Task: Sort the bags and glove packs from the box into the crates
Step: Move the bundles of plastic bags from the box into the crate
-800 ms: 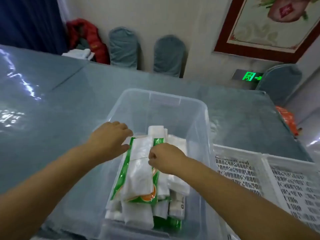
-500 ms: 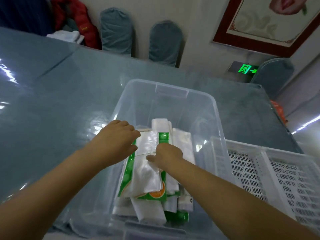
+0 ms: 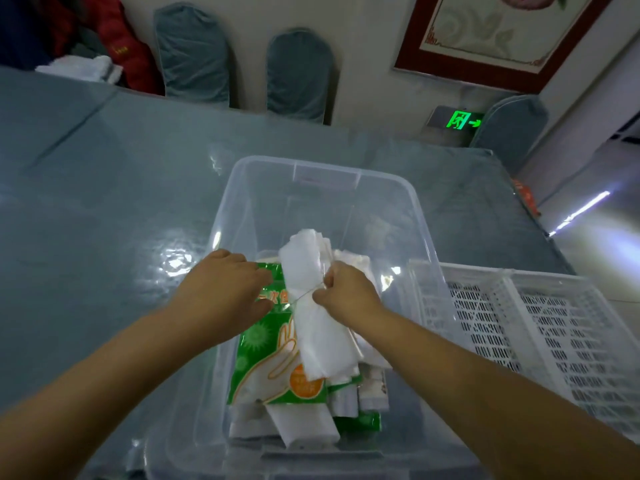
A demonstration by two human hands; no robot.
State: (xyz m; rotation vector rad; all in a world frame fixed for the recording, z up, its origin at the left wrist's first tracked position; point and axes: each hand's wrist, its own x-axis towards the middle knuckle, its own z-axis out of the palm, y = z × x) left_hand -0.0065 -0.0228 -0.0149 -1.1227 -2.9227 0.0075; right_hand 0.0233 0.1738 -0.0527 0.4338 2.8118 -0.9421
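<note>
A clear plastic box (image 3: 420, 216) stands in front of me on the table. It holds several white bag bundles and green glove packs. My right hand (image 3: 346, 294) grips a white bag bundle (image 3: 320, 313) at its tied middle and holds it tilted above the pile. Beside it, my left hand (image 3: 225, 289) rests on the top end of a green glove pack (image 3: 273, 368) printed with a hand outline; I cannot tell whether its fingers curl round the pack. More white bundles (image 3: 301, 429) lie underneath.
Two white perforated crates (image 3: 540, 344) stand side by side right of the box. The table (image 3: 104, 202) has a glossy blue-grey cover. Covered chairs (image 3: 298, 74) line the far edge, with red clothing (image 3: 124, 46) at the back left.
My right hand has lifted the white bag bundle off the glove pack and swung it to the right, uncovering the pack's printed face. My left hand stayed on the pack.
</note>
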